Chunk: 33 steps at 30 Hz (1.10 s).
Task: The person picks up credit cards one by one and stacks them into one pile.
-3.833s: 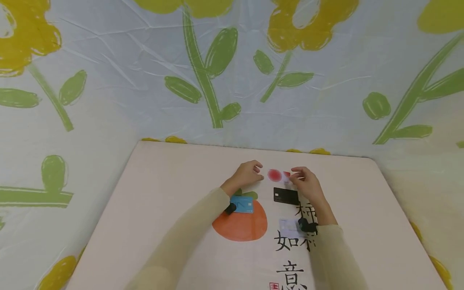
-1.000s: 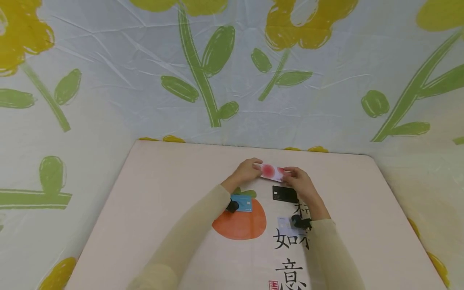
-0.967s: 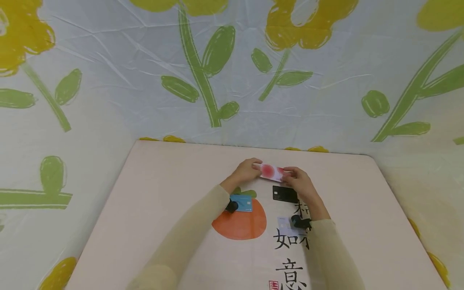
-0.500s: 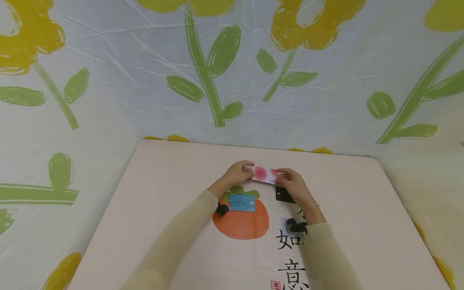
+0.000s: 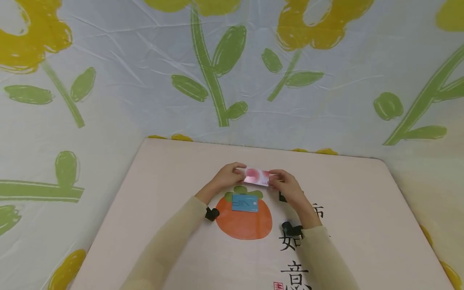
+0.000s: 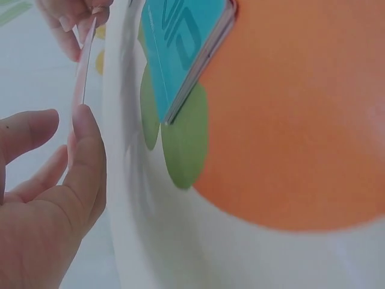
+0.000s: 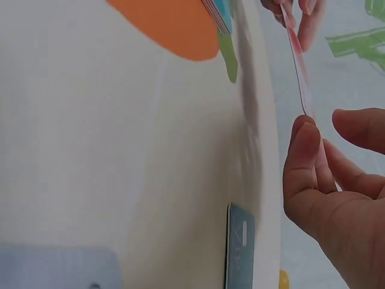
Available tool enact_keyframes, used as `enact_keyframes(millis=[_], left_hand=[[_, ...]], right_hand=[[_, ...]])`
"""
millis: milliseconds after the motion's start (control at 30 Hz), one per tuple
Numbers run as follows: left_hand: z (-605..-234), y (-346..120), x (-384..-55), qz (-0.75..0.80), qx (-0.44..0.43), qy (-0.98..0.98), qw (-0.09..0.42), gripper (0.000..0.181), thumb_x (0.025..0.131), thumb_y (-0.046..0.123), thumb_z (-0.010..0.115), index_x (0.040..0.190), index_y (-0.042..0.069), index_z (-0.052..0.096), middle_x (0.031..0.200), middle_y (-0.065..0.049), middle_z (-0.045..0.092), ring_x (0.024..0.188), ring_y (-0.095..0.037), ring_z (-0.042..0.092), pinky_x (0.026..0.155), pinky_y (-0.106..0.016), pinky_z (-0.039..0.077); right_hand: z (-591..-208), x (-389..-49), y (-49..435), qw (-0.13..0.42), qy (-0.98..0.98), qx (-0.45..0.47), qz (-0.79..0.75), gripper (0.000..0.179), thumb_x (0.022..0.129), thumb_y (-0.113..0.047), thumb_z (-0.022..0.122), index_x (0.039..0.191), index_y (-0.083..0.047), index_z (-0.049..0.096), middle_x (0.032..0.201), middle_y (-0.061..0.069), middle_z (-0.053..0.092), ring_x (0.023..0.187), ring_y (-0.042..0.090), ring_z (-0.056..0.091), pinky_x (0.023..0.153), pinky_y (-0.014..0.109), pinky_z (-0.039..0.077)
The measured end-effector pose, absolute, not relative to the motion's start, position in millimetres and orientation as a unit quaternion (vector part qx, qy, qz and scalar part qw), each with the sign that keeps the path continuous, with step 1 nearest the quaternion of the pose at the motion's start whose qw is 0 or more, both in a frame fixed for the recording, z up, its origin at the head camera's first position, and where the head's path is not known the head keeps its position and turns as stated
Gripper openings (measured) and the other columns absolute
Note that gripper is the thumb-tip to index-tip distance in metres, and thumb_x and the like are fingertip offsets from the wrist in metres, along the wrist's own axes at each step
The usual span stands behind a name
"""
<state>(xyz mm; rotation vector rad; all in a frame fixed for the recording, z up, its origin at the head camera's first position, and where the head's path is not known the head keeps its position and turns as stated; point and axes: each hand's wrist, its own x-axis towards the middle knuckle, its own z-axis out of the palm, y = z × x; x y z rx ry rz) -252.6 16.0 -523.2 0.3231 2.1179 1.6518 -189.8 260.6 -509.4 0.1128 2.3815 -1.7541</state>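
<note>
Both hands hold a white card with pink-red circles [image 5: 255, 177] by its two short ends, raised off the table. My left hand [image 5: 227, 176] pinches its left end between thumb and fingers. The opposite end is pinched by my right hand [image 5: 288, 187]. In the wrist views the card shows nearly edge-on. Just below it in the head view lies a blue VIP card [image 5: 245, 203] on the printed persimmon; the left wrist view shows layered edges under it, like a small stack. A black VIP card [image 7: 240, 248] lies under the right hand, mostly covered in the head view.
A pale lilac card [image 7: 57, 266] lies on the table, hidden behind the right wrist in the head view. The pale table [image 5: 152, 241] bears printed black characters [image 5: 295, 274] on its right half. A flowered cloth [image 5: 152, 104] hangs behind its far edge.
The pink-and-white card lay on the table between the hands; they took hold of it and lifted it. Both hands have since carried it left, from near the black card to above the blue one.
</note>
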Motion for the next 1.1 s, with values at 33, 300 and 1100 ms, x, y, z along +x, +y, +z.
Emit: enact_keyframes(millis=[33, 300, 1100], left_hand=[[-523, 14, -252, 0.594, 0.118, 0.766, 0.214, 0.041, 0.092, 0.005, 0.064, 0.133, 0.006, 0.061, 0.097, -0.007, 0.07, 0.081, -0.019, 0.069, 0.078, -0.029, 0.056], [-522, -4, -240, 0.596, 0.127, 0.765, 0.21, 0.04, 0.094, 0.009, 0.065, 0.133, 0.005, 0.06, 0.097, -0.007, 0.071, 0.083, -0.024, 0.071, 0.082, -0.031, 0.055], [-513, -33, -191, 0.617, 0.118, 0.747, 0.219, 0.04, 0.097, 0.01, 0.062, 0.136, 0.003, 0.058, 0.102, -0.01, 0.065, 0.091, -0.032, 0.07, 0.084, -0.039, 0.056]], right_hand=[[-510, -189, 259, 0.092, 0.8, 0.036, -0.592, 0.037, 0.102, -0.009, 0.056, 0.137, 0.002, 0.053, 0.115, 0.022, 0.057, 0.1, 0.033, 0.06, 0.087, 0.032, 0.054], [-510, -182, 249, 0.107, 0.785, 0.015, -0.61, 0.038, 0.102, -0.007, 0.055, 0.138, 0.003, 0.051, 0.118, 0.025, 0.056, 0.105, 0.037, 0.059, 0.091, 0.035, 0.053], [-507, -147, 230, 0.112, 0.796, -0.016, -0.594, 0.034, 0.102, -0.012, 0.057, 0.134, 0.001, 0.055, 0.111, 0.02, 0.059, 0.1, 0.033, 0.064, 0.088, 0.035, 0.054]])
